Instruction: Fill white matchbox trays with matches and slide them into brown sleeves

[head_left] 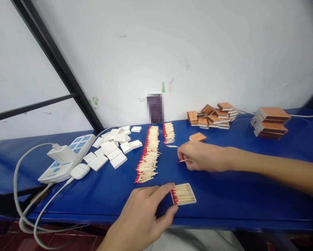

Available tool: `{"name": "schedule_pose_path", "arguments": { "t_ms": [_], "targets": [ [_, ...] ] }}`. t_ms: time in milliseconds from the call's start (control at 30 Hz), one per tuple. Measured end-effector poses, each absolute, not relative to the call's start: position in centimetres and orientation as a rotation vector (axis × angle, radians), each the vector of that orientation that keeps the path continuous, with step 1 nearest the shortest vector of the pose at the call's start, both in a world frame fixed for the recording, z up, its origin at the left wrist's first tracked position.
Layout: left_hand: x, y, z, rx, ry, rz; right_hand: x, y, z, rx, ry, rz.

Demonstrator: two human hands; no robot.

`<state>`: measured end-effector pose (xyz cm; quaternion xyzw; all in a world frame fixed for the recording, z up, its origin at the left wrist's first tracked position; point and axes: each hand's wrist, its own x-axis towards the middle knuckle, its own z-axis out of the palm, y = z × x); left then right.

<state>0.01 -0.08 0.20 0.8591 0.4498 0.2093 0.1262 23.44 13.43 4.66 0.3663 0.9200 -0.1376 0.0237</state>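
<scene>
My left hand (146,212) grips the near-left end of a white matchbox tray (194,199) between thumb and index finger, on the blue table. Red-tipped matches lie side by side in that tray. A match (184,160) sticks out from the closed fingers of my right hand (198,155), above the table beyond the tray. Just past these fingers, a single match (172,146) rests on the table. Left of my right hand runs a long row of matches (149,153), with a shorter row of matches (169,133) behind. An orange matchbox sleeve (198,137) lies beyond my right hand.
White trays (111,150) are scattered at left, beside a power strip (67,160) with a plugged-in charger, cables and a white earphone case (80,171). Matchboxes are piled (216,116) at the back right, and more are stacked (271,122) farther right. The wall closes off the back.
</scene>
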Motion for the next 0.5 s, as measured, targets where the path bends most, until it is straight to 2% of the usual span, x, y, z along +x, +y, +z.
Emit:
{"name": "schedule_pose_path", "arguments": {
  "t_ms": [267,500],
  "targets": [
    [-0.2,0.0,0.0,2.486,1.313,0.589,23.1,9.7,7.9,0.978,2.911,-0.854],
    [0.2,0.1,0.6,2.469,1.326,0.547,22.2,7.2,7.5,0.945,2.832,-0.968]
  ]
}}
